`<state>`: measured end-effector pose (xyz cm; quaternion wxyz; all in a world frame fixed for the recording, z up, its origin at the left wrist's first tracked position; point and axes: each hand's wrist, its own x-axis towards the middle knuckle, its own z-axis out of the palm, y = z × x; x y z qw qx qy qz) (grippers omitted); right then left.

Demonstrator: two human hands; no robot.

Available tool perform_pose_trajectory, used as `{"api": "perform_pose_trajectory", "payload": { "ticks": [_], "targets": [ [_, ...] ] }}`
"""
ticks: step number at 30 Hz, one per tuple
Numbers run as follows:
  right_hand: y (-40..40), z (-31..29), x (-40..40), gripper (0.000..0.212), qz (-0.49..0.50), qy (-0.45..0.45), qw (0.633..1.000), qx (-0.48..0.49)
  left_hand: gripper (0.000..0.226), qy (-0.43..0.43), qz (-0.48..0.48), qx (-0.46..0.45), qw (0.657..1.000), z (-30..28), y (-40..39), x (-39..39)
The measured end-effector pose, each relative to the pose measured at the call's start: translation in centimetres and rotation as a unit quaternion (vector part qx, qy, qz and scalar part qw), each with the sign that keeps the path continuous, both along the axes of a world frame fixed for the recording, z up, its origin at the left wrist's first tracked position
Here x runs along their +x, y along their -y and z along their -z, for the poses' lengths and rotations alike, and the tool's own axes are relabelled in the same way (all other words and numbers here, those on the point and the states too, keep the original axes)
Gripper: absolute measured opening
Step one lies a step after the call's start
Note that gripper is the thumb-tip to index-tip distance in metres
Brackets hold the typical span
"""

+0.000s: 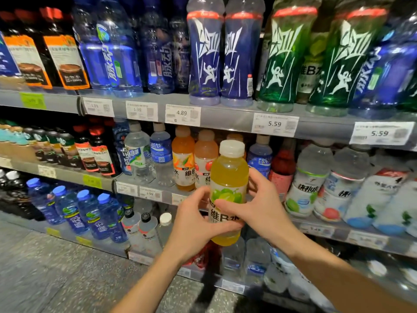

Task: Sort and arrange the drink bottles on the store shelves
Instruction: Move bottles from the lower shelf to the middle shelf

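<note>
Hands are both wrapping around one yellow drink bottle [229, 177] right in front of the middle shelf [316, 231]. Left hand [194, 224] is gripping the lower part from the left, its fingers [225, 225] curling across the label near the bottom. Right hand [259, 206] is coming in from the right side, with its thumb lying across the lime picture on the label and the other fingers going round the back. So both sets of fingers are grasping that same bottle. It's standing upright in the air with its white cap [232, 148] on, sitting just in front of the row, not on the shelf itself.

Right behind it an orange bottle [183, 159] and a peach-coloured bottle [204, 158] with the same sort of label are standing side by side on the middle shelf, with a blue-labelled water bottle [160, 154] to their left and a red bottle [282, 170] off to the right. Up on the top shelf [225, 118], tall blue bottles [204, 55] and green bottles [283, 57] are lining up above price tags [182, 114]. Down low, blue-capped bottles [88, 211] are sitting on the bottom shelf.
</note>
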<state>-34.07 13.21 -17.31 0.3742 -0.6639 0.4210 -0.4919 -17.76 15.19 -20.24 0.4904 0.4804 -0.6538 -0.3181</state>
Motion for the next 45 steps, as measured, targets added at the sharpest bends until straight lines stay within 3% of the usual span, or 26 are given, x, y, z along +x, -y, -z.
{"api": "perform_pose_trajectory", "payload": {
  "ticks": [6,15,20,32,37,41,45],
  "targets": [
    [0.5,2.2,-0.5,0.052,-0.011,0.006,0.999,0.046,0.065,-0.057,0.086,0.117,0.988,2.5,0.3,0.5],
    [1.0,3.6,1.7,0.042,-0.063,0.009,0.994,0.089,0.07,-0.044,0.018,0.097,0.994,4.9,0.8,2.1],
    [1.5,3.7,2.7,0.061,-0.067,0.014,0.995,0.076,0.071,-0.055,-0.004,0.098,0.994,5.3,1.3,2.7],
    [2.2,5.0,2.5,0.059,-0.025,-0.01,0.999,0.048,0.06,-0.068,0.098,0.147,0.982,5.5,2.4,3.3],
    [2.1,5.7,2.5,0.062,-0.032,-0.004,0.997,0.063,0.056,-0.074,0.077,0.149,0.983,6.3,2.7,3.3],
    [2.3,5.0,1.7,0.049,-0.05,0.007,0.996,0.079,0.056,-0.085,0.069,0.149,0.983,6.6,2.7,3.0],
    [2.2,4.3,0.1,0.064,-0.084,-0.019,0.992,0.095,0.057,-0.084,0.069,0.136,0.985,6.2,2.4,2.1]
  ]
}}
